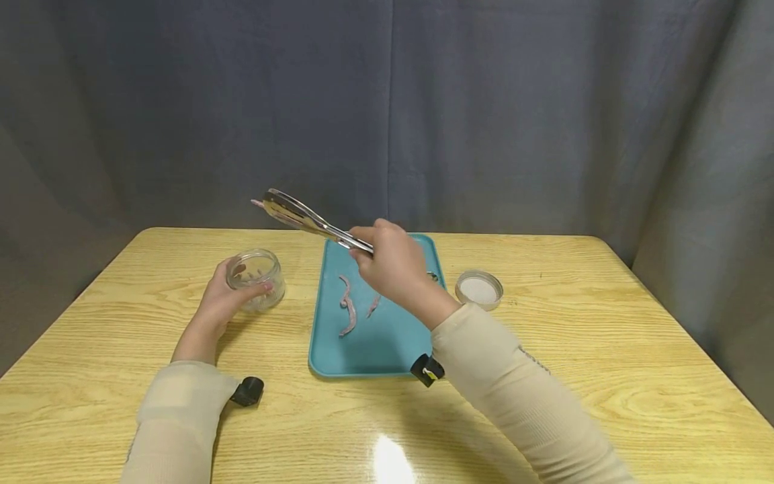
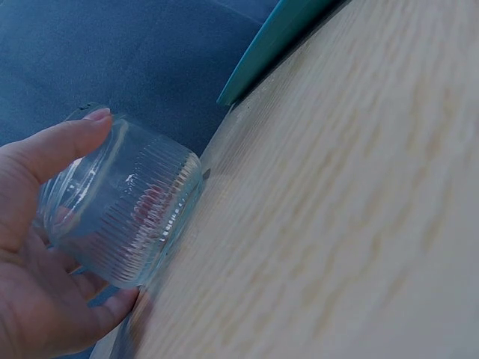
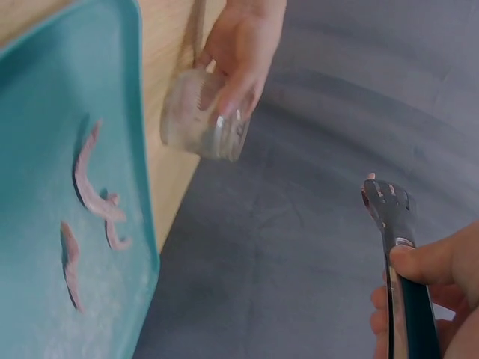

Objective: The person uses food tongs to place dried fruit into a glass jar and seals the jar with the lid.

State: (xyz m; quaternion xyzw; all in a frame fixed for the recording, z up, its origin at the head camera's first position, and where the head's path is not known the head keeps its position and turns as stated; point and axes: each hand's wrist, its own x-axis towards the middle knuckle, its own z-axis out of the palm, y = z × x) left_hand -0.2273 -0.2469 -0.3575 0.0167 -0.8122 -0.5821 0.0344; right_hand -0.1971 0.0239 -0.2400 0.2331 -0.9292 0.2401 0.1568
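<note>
At the left of the table, my left hand [image 1: 225, 296] curls round a ribbed glass jar [image 1: 266, 296]; its mouth faces up with no lid on. Through the jar wall in the left wrist view, a small reddish patch [image 2: 150, 206] shows, too blurred to name. My right hand [image 1: 393, 259] grips metal tongs [image 1: 302, 218] above the tray, their tips toward the upper left. A thin pinkish strip [image 1: 256, 203] sticks out from the tongs' tips. More pinkish, meat-like strips [image 1: 348, 312] lie on the teal tray [image 1: 375, 356], apart from both hands.
A round lid [image 1: 479, 289] with a pale inside lies to the right of the tray. Partly behind my right hand, a small shiny object [image 1: 432, 276] sits on the tray. The wooden table [image 1: 605, 323] ends at a grey curtain [image 1: 514, 121].
</note>
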